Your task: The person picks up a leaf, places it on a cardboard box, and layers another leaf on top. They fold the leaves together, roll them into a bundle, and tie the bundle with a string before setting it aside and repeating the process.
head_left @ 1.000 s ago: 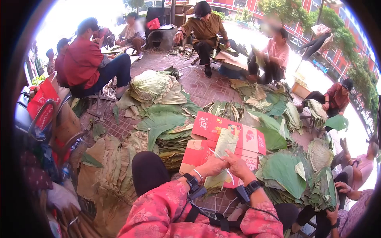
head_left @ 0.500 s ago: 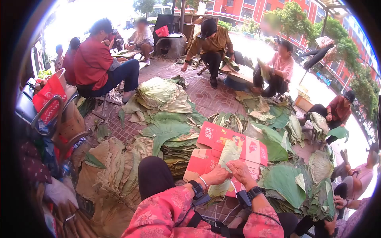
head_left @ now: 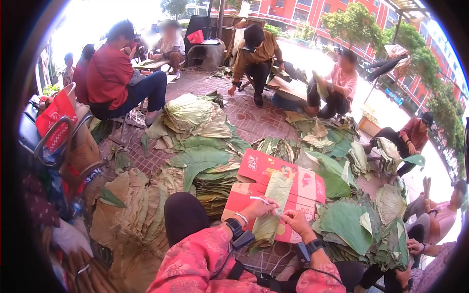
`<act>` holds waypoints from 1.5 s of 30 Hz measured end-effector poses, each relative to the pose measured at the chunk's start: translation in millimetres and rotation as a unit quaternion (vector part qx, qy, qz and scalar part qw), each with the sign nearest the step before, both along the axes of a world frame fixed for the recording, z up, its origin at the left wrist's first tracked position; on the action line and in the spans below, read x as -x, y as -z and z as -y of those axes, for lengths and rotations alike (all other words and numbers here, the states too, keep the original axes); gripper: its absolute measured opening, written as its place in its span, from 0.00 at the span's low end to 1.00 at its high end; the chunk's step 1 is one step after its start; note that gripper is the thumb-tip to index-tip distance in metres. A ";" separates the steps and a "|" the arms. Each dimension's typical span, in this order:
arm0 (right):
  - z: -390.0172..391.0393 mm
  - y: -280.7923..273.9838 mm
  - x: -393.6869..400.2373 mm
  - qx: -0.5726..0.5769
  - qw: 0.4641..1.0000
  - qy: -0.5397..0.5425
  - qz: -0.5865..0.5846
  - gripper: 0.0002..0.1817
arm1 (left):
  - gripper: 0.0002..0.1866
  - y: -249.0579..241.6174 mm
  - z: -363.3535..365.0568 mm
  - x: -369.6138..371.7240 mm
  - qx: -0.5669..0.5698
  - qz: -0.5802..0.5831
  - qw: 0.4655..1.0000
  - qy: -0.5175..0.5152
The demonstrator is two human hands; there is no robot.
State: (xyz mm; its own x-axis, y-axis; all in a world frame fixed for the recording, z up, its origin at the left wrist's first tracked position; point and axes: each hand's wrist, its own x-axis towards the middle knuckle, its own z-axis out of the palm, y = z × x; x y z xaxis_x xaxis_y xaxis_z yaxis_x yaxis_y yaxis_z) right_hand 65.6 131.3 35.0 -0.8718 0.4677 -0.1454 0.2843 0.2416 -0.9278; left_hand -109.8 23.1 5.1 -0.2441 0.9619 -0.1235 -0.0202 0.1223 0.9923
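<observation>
A long folded bundle of dried lotus leaves point(head_left: 279, 188) lies on a flattened red cardboard box point(head_left: 308, 183) over my lap. Across the bundle's middle, my left hand point(head_left: 258, 210) pinches a thin white string point(head_left: 259, 199), whose loose end sticks out above the fingers. My right hand point(head_left: 298, 222) is closed in a pinch at the bundle's right edge. The string seems to run between both hands, though its detail there is too fine to follow.
Stacks of large leaves lie left point(head_left: 141, 205), ahead point(head_left: 215, 171) and right point(head_left: 349, 227) of me. Several people sit around, one in a brown shirt point(head_left: 268, 53) bending down. A chair with bags point(head_left: 63, 117) stands at left.
My hands have drawn slightly apart over the bundle, and a white string end now shows above my left hand. The view has shifted a little.
</observation>
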 end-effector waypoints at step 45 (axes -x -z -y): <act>-7.3 -16.3 22.5 -0.324 0.946 0.015 -0.024 0.07 | 0.05 5.1 7.5 -25.6 -0.190 -0.441 0.862 -0.160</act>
